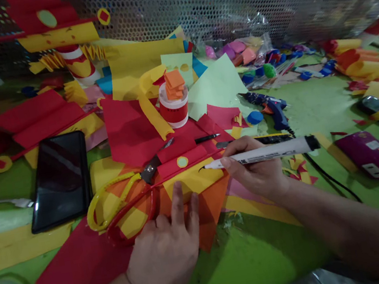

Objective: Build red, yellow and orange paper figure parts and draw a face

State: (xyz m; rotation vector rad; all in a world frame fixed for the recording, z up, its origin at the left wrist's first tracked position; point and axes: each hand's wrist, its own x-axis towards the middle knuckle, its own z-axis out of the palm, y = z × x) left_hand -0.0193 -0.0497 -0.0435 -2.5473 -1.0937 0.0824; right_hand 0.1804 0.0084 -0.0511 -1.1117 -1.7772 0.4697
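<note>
My right hand (257, 174) grips a white marker (266, 152), its dark tip touching a yellow paper strip (195, 179) where a short black curved line shows. Above the strip lies a folded red paper hat piece with a pale green disc (182, 162). My left hand (168, 234) lies with its index and middle fingers stretched onto the lower edge of the strip, holding nothing. Scissors with yellow and red handles (125, 202) rest just left of the strip. An orange sheet (214, 207) lies beneath.
A black phone (60, 179) lies left. Behind are a white-and-red cup (175, 110) with orange squares, a blue glue gun (272, 107), and a paper figure (80, 65). A purple device (374, 153) sits right. Red sheets (130, 132) cover part of the green table (265, 255).
</note>
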